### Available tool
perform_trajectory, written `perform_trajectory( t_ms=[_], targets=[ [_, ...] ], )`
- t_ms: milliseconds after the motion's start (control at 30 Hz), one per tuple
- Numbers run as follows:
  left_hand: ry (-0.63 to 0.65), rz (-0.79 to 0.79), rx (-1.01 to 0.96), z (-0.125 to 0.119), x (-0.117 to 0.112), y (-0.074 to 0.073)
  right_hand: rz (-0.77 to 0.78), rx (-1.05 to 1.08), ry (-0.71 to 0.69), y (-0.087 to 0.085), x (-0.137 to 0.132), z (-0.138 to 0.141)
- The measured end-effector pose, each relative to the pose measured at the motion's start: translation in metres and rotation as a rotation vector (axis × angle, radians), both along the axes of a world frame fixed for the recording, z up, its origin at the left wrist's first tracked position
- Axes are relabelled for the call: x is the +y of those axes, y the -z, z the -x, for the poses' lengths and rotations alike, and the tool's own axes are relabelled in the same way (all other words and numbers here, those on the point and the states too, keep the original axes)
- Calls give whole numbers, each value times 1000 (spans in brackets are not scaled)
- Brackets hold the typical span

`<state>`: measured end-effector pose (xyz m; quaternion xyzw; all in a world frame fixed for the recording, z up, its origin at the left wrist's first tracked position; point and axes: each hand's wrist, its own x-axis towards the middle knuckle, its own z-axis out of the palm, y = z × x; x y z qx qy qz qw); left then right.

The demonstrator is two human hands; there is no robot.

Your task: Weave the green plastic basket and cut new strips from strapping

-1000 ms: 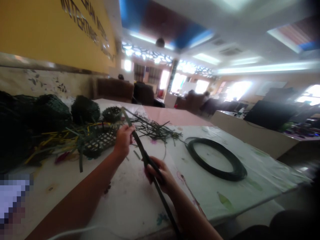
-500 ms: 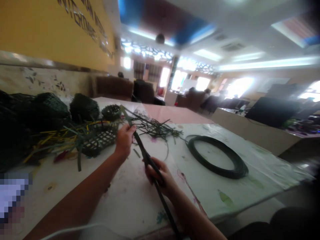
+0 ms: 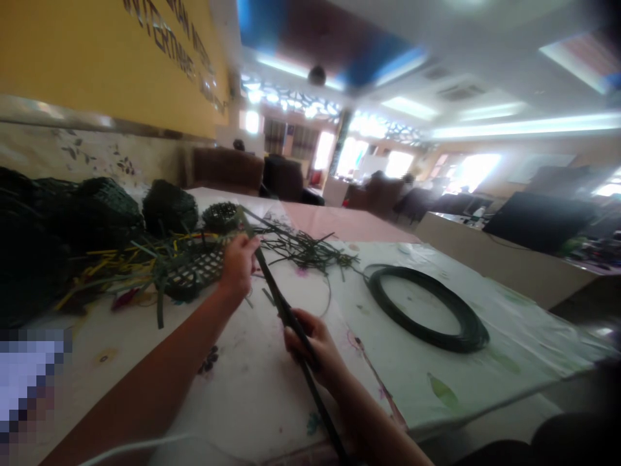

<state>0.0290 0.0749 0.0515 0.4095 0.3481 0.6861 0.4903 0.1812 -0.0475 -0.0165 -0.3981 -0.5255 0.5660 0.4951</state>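
Note:
My left hand is closed around the upper part of a long dark green flat strip. Beyond its thumb, the strip meets a narrower length running off to the right. Lower down, my right hand has its fingers wrapped round a dark length in line with the strip. A thicker black part shows in that grip, perhaps a scissors handle, but blur hides its kind. Below the right hand, the dark length continues to the bottom edge. Left of my left hand lies a dark green open-weave piece with loose strip ends.
A coil of dark green strip lies on the flowered tablecloth at right. Loose green cuttings are heaped beyond my hands. Dark woven bundles and yellow strips sit at left. A white cord crosses the near edge.
Both hands keep their grips on the strip. My right hand has shifted slightly down along it, while the whole view has drifted a little.

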Motion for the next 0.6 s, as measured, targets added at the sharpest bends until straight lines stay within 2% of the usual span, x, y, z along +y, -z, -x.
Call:
perform_trajectory(
  t_ms=[200, 433, 600],
  targets=[
    [23, -20, 34, -13, -6, 7, -45, 20, -4, 3, 1, -4],
    [26, 46, -17, -6, -1, 3, -91, -35, 20, 0, -2, -3],
    [27, 38, -26, -2, -2, 0, -14, -23, 19, -1, -5, 1]
  ],
)
